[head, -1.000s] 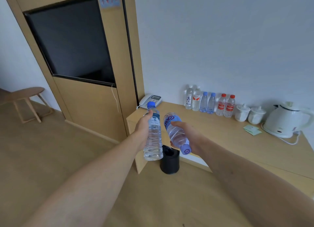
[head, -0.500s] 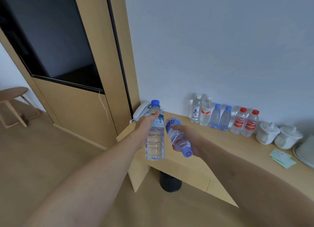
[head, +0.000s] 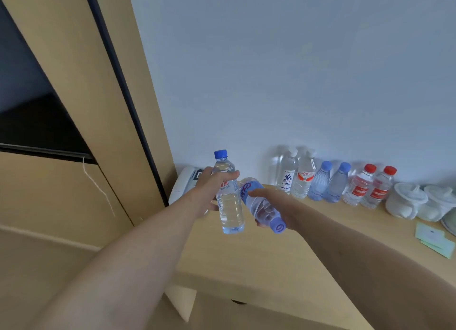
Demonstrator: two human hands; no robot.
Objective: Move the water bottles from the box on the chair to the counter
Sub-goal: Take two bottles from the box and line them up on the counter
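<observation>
The left hand (head: 209,189) grips one bottle (head: 228,196) upright and the right hand (head: 276,206) grips a second bottle (head: 261,206) tilted cap-first toward the person, both above the counter (head: 283,250), probably to join the row of bottles (head: 330,184) along the wall.

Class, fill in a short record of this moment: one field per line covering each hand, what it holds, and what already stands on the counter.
Left hand: grips an upright blue-capped bottle
Right hand: holds a tilted bottle, cap toward the camera
Counter: six bottles in a row along the wall
Row: two white-capped, two blue-capped, two red-capped
Also there: phone, two white lidded cups, paper cards
</observation>
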